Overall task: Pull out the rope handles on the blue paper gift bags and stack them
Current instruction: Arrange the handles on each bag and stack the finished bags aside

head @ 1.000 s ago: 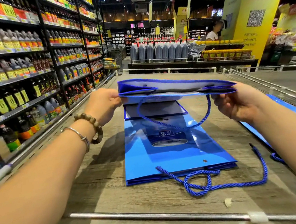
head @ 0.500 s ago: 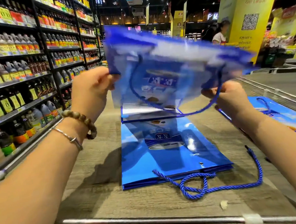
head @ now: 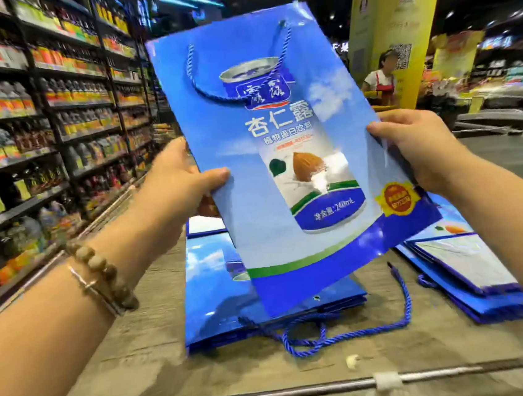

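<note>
I hold a flat blue paper gift bag [head: 281, 150] upright in the air, its printed can picture facing me. My left hand [head: 177, 180] grips its left edge, thumb on the front. My right hand [head: 416, 146] grips its right edge. A blue rope handle [head: 210, 90] hangs in a loop over the bag's upper front. Below it a stack of flat blue bags [head: 219, 299] lies on the wooden table [head: 141, 355], with a rope handle [head: 348, 333] trailing out at the near edge.
A second pile of flat blue bags [head: 468, 276] lies at the right on the table. A metal rail [head: 274, 394] runs along the near edge. Shelves of bottles [head: 38, 140] stand at the left. A person in a red apron [head: 381, 80] stands behind, beside a yellow pillar [head: 396, 22].
The bag has been lifted from lying level over the stack and turned upright, its front now facing me. Both hands have shifted from its top corners to its side edges.
</note>
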`<state>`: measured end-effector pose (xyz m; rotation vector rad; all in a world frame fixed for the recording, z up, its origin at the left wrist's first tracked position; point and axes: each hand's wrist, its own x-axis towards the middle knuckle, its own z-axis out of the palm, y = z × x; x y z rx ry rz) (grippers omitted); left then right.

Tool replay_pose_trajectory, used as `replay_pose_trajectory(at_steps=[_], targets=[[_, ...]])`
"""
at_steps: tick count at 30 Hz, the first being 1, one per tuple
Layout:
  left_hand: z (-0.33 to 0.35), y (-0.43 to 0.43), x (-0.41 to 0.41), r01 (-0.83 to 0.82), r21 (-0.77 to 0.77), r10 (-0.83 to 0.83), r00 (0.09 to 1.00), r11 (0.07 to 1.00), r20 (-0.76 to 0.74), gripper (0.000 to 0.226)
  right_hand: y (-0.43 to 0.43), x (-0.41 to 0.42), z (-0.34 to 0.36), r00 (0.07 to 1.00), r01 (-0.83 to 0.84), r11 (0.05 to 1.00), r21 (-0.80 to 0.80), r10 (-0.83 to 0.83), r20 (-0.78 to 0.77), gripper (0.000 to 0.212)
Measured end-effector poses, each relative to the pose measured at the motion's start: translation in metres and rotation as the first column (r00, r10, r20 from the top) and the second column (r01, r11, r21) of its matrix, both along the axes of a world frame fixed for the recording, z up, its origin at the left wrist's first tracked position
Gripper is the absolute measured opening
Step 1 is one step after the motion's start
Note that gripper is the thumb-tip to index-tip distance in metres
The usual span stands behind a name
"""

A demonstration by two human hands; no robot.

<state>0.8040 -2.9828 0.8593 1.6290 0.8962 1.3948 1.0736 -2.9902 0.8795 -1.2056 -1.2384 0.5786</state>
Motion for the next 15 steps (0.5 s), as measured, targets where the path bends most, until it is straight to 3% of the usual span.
replay_pose_trajectory(at_steps=[2,3,8,12,15], targets=[[-0.004,-0.002,0.027,0.025,-0.038,-0.023,0.998,0.999,0.052,0.026,-0.014,0.023,0.008,0.989,-0.007,0.997,-0.083,0.019,0.144,0.047],[-0.003,0.000,0.042,0.041,-0.059,-0.037,0.997,0.997,0.064,0.025,-0.021,0.034,0.010,0.978,0.037,0.993,-0.116,-0.012,0.208,0.053],[-0.007,0.021,0.139,0.215,-0.206,-0.184,0.970,0.955,0.158,0.023,-0.034,0.114,0.015,0.863,0.401,0.912,-0.090,-0.343,0.372,0.045],[-0.041,0.032,0.218,0.288,-0.340,-0.262,0.957,0.895,0.122,0.020,-0.034,0.183,-0.015,0.800,0.518,0.838,-0.172,-0.403,0.443,0.041],[-0.071,0.038,0.258,0.235,-0.418,-0.277,0.960,0.877,-0.042,0.010,-0.030,0.222,-0.051,0.702,0.610,0.757,-0.236,-0.377,0.604,0.033]])
